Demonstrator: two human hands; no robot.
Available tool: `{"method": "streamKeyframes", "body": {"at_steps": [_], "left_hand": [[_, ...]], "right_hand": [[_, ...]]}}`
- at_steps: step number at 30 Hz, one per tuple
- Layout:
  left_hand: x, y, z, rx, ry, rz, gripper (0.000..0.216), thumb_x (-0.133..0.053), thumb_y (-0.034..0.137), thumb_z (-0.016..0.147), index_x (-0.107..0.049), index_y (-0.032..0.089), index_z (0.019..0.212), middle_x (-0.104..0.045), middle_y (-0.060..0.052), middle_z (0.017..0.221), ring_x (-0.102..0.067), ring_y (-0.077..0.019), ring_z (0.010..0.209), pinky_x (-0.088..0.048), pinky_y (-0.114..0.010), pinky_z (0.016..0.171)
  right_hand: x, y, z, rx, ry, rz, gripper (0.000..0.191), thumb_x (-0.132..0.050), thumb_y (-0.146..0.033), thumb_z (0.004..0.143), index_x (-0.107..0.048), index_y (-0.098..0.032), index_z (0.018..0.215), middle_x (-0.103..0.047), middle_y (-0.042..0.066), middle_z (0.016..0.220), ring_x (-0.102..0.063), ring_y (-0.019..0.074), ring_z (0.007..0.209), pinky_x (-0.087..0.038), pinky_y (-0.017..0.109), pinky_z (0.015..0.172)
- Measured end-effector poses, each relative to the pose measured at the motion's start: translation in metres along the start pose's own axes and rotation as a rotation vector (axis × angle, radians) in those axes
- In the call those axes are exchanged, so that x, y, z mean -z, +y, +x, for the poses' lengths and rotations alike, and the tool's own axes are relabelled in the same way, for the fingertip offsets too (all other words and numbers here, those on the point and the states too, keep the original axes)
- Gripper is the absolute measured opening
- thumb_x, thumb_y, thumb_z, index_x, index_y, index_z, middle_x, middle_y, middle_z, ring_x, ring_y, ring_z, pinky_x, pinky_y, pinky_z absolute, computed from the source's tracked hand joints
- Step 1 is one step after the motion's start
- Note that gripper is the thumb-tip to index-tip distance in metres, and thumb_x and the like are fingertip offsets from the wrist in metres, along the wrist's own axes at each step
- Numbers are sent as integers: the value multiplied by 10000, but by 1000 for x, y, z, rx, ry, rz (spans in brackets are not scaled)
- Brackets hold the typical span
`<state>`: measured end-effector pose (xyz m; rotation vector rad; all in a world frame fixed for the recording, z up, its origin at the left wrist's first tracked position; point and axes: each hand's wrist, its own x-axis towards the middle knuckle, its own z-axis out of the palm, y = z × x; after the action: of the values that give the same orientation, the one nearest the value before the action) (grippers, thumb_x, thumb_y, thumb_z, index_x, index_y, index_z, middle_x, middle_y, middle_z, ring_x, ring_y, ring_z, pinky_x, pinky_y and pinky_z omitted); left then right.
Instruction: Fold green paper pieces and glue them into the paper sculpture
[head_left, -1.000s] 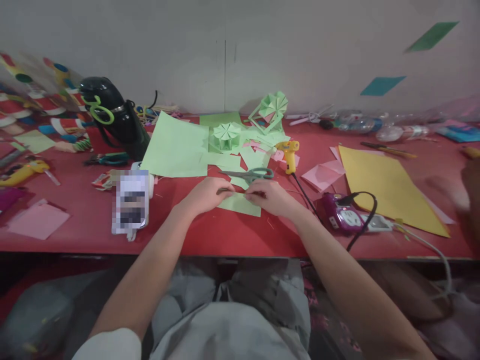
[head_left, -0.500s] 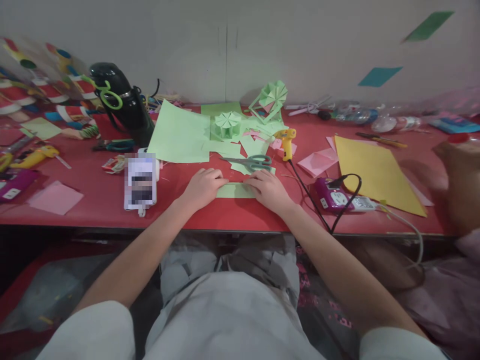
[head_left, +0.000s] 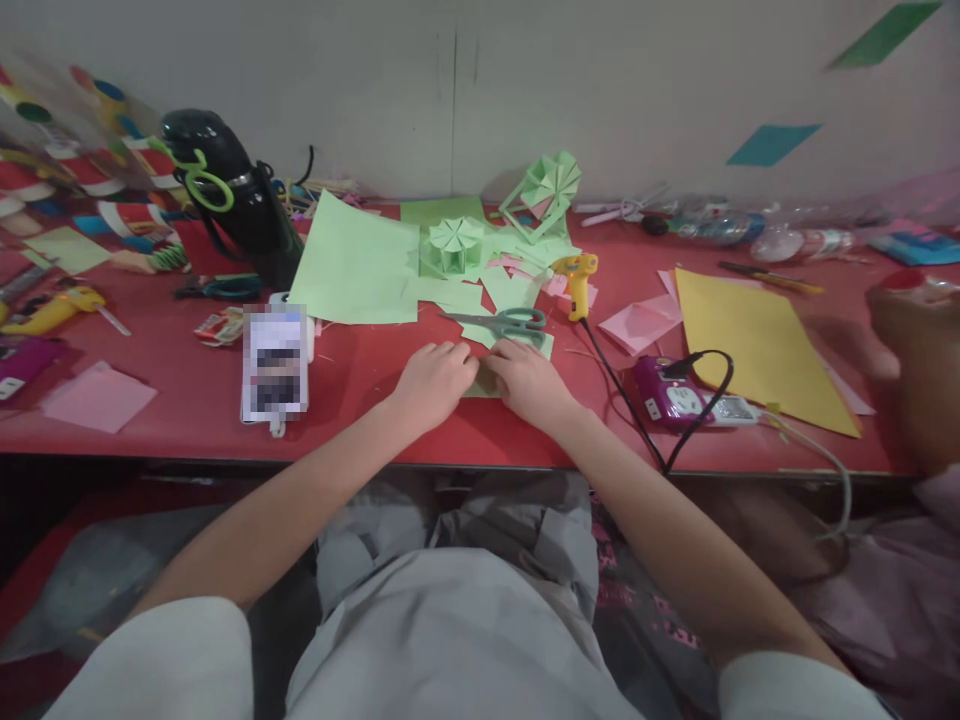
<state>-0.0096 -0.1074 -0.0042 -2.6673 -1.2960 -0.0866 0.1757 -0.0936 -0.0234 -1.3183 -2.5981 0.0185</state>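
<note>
A green paper strip (head_left: 487,384) lies on the red tabletop near its front edge, mostly covered by my two hands. My left hand (head_left: 435,383) has its fingers closed on the strip's left part. On the right part, my right hand (head_left: 529,380) has its fingers curled and pressed on the paper. The fingertips of both hands nearly meet. Just beyond them lie grey-green scissors (head_left: 504,322) on green paper scraps (head_left: 512,290). Farther back stand a folded green paper wheel shape (head_left: 454,240) and a second green paper model (head_left: 547,195).
A yellow glue gun (head_left: 577,280) with a black cable stands right of the scissors, near a purple power socket (head_left: 671,390). To the left are a phone (head_left: 275,365), a black flask (head_left: 232,200) and a large green sheet (head_left: 356,260). Another person's arm (head_left: 919,370) rests at far right.
My left hand has slid right along the strip, close to my right hand. Less of the green paper shows between them. My right hand has hardly moved.
</note>
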Motion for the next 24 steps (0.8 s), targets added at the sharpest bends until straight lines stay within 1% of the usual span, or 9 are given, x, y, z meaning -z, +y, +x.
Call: {"method": "streamKeyframes", "body": {"at_steps": [3,6,9,10,12,14,15,19,24], "left_hand": [[-5,5,-4,56,25,-2,246,-437,32,891,-656,131,943,-624,-108,970,-600,-238,902,-439,-348,715],[-8,8,-7,68,78,-3,283,-407,30,905,-652,126,1009,-612,-129,1035,-588,-253,964,-465,-361,756],[-10,13,-9,120,84,-30,309,-398,25,907,-648,139,1048,-600,-126,1048,-594,-229,919,-477,-346,737],[-10,15,-10,141,82,-44,311,-402,27,906,-649,147,1053,-597,-122,1055,-597,-221,907,-480,-338,727],[-12,19,-13,174,85,-68,311,-413,34,904,-650,154,1065,-594,-121,1098,-603,-215,915,-487,-331,723],[-14,22,-15,192,94,-82,313,-414,45,907,-645,148,1093,-592,-129,1148,-607,-227,948,-498,-343,743],[-15,23,-16,195,99,-88,314,-415,49,908,-643,142,1102,-597,-133,1154,-607,-236,965,-502,-355,765],[-18,24,-17,191,129,-113,305,-423,48,908,-655,143,1080,-639,-116,1072,-605,-243,986,-495,-378,857],[-19,25,-19,225,158,-133,291,-434,68,925,-663,164,1078,-660,-97,1061,-610,-224,966,-496,-333,783]], "right_hand": [[-4,-6,-4,-51,40,12,321,-434,-20,857,-677,-139,1030,-633,128,1051,-532,246,968,-422,344,793],[-7,-10,-8,-96,76,-13,318,-430,-22,859,-677,-146,1016,-642,128,1051,-539,256,956,-449,342,758],[-9,-16,-11,-124,93,-8,303,-430,-33,862,-674,-158,991,-653,134,1045,-552,267,945,-481,350,735],[-10,-18,-13,-124,97,4,304,-434,-32,855,-672,-158,996,-656,137,1056,-560,271,961,-496,360,765],[-12,-24,-15,-116,117,30,326,-436,-31,843,-664,-149,1045,-656,145,1104,-574,286,1044,-499,410,911],[-15,-29,-19,-112,152,52,352,-434,-51,853,-645,-127,1124,-644,163,1184,-563,300,1163,-429,469,1065],[-17,-31,-20,-114,165,63,367,-429,-64,863,-631,-116,1165,-632,173,1230,-548,304,1218,-394,487,1109],[-23,-35,-26,-156,168,110,431,-392,-89,895,-574,-88,1286,-576,194,1371,-504,302,1327,-389,503,1132],[-20,-34,-33,-195,157,112,433,-409,-127,920,-579,-95,1317,-556,159,1424,-501,308,1345,-386,500,1141]]}}
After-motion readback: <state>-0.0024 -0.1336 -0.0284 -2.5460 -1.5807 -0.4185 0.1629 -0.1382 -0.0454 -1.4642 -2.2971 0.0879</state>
